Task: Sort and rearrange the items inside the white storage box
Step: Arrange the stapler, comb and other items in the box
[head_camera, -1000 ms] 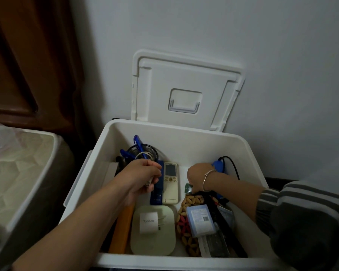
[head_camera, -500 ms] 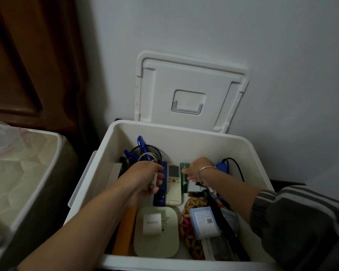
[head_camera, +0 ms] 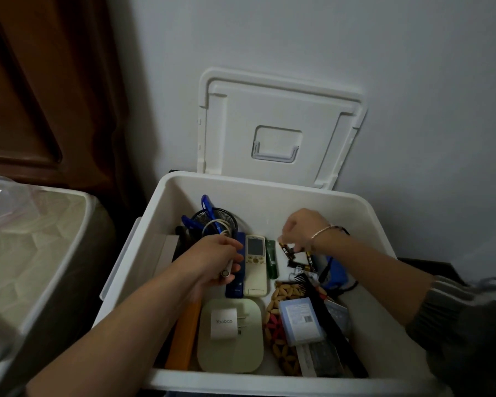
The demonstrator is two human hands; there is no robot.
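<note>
White storage box (head_camera: 269,183) open, on the floor against a pale wall (head_camera: 384,67); its lid (head_camera: 278,110) stands propped behind it, leaning on the wall. Dark wooden door (head_camera: 40,81) to the left, quilted mattress (head_camera: 26,253) near the box's left side.

Right hand (head_camera: 301,230) over the back right of the box, fingertips pinching the upper end of a dark battery (head_camera: 287,251), which hangs tilted. More loose batteries (head_camera: 299,265) lie on the box floor just below. Bracelet (head_camera: 321,232) on the wrist; striped sleeve (head_camera: 441,305) pushed up the forearm, which comes in from the right.

Left hand (head_camera: 215,262) at the box's back left, fingers curled round a white stick (head_camera: 226,273), its round end facing the camera. Bare forearm reaches in over the front rim.

Between the hands: remote (head_camera: 255,262) lying flat, a green tube (head_camera: 272,260) touching its right edge, a blue case (head_camera: 235,287) along its left. Mesh pen cup (head_camera: 215,220) with blue pens in the back left corner.

Front of box: white charger (head_camera: 223,323) on a pale green pouch (head_camera: 229,351), orange bar (head_camera: 184,336) to its left, beaded mat (head_camera: 282,295) to its right with a small blue carton (head_camera: 299,322) and a black comb (head_camera: 324,310) on top.
</note>
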